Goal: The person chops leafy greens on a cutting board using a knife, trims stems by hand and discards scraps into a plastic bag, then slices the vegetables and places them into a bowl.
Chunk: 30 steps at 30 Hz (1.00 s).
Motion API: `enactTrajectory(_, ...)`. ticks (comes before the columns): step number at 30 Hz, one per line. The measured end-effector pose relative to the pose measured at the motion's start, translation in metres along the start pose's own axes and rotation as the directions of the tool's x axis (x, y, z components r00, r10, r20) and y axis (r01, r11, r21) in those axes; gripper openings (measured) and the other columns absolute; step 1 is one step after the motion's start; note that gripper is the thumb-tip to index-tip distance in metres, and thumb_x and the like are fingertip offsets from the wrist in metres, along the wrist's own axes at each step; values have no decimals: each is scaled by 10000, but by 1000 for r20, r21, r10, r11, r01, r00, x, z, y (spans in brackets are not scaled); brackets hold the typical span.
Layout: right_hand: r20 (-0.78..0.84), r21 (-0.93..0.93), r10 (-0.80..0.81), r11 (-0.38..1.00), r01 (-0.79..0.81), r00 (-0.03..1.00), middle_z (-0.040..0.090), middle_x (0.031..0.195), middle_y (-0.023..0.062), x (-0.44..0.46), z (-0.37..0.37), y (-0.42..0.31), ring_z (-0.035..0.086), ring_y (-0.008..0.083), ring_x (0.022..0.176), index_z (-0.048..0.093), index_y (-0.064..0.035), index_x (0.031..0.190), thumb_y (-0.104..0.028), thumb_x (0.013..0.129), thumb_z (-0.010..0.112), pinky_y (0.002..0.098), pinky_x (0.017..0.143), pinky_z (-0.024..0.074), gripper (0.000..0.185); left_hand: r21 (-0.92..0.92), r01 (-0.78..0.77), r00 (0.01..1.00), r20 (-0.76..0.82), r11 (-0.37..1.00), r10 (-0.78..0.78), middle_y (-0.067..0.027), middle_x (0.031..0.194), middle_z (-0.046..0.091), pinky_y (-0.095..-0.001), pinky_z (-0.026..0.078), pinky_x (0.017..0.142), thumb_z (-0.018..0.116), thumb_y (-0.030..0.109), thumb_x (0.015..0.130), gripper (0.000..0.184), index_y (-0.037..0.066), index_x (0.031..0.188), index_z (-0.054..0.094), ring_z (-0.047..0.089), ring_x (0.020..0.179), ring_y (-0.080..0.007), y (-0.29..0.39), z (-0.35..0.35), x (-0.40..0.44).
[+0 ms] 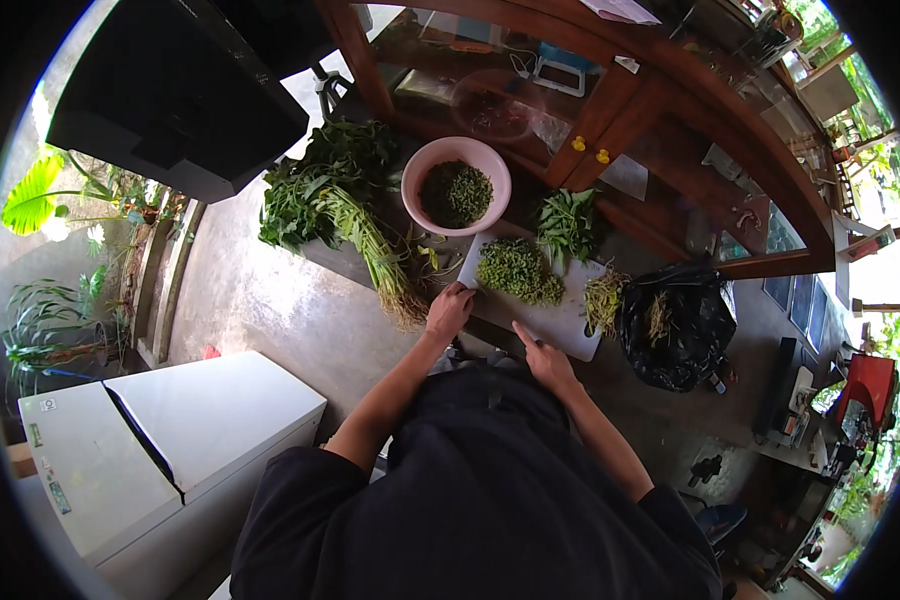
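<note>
A white cutting board carries a heap of chopped green stems, with leafy tops behind and cut root ends at its right. My left hand has its fingers closed at the board's left edge; what they hold, if anything, is hidden. My right hand is near the board's front edge, index finger stretched forward, the other fingers curled round something too small to make out. A pink bowl holding chopped greens stands behind the board. Bundled leafy greens with roots lie to the left.
A black plastic bag with root scraps is right of the board. A wooden glass-door cabinet stands behind. A white fridge is at lower left, and a large black box-shaped object at upper left.
</note>
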State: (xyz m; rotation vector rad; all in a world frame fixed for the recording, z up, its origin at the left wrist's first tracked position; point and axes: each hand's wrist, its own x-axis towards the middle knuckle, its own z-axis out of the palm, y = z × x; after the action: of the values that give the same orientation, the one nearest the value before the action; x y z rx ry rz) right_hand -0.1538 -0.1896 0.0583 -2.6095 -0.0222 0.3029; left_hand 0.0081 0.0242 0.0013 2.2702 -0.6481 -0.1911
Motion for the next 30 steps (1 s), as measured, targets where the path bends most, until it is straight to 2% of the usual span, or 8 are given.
enactTrajectory(4,-2,47,2,999,-2,1000,657,858,239,1,-13,-9,640,430,795,272,-280,1513,-58,870,537,530,713,515,730,33,-2,1000,1,999,2,-115,1030,644,-399,514,866,636,97,804,217,64,1007,705,610,989,-314,2,-1,0)
enactTrajectory(6,115,67,87,993,-95,990,654,835,237,1,-25,-17,640,424,779,273,-280,1513,-67,874,538,530,696,514,724,21,6,1000,-2,1000,-6,-115,1026,645,-398,514,867,633,92,803,216,64,1004,706,610,988,-314,2,-1,0)
enactTrajectory(9,143,45,74,996,-81,987,658,845,238,1,-35,-23,641,429,774,262,-282,1515,-73,875,535,523,701,516,726,17,17,1000,-14,1000,-16,-116,1018,645,-399,515,863,629,81,800,214,65,998,709,614,983,-313,4,-1,0)
enactTrajectory(12,-25,46,-74,996,75,997,664,857,242,-2,-27,-15,644,437,772,247,-284,1517,-81,873,533,528,711,512,733,1,2,999,-38,1000,-2,-124,1002,646,-407,521,842,637,66,789,219,57,995,710,626,951,-323,4,-1,2)
enactTrajectory(19,22,-16,-68,998,69,997,656,820,253,-8,-34,-18,627,459,718,193,-272,1528,-126,897,523,549,673,500,728,33,-20,998,-57,999,22,-126,961,646,-414,527,815,643,60,792,206,48,986,711,637,908,-328,8,-5,1)
enactTrajectory(21,217,-40,114,993,-107,969,651,747,255,-6,-40,-28,643,453,723,175,-300,1529,-100,879,520,559,677,505,762,24,-21,998,-56,999,23,-124,959,646,-413,528,810,643,64,795,202,49,984,712,638,902,-327,6,-4,2)
enactTrajectory(28,155,2,100,995,-102,983,644,713,253,9,10,-11,640,452,683,131,-322,1530,-96,885,513,574,647,512,783,35,16,999,-35,999,-15,-113,1010,646,-398,528,828,632,86,815,207,61,1002,717,623,958,-306,7,-4,1)
enactTrajectory(30,45,62,15,998,-17,999,639,693,251,8,17,-2,638,445,661,131,-327,1529,-102,891,511,584,636,513,776,32,27,999,-35,999,-26,-113,1009,647,-398,527,830,631,91,820,199,59,997,716,623,958,-308,10,-5,1)
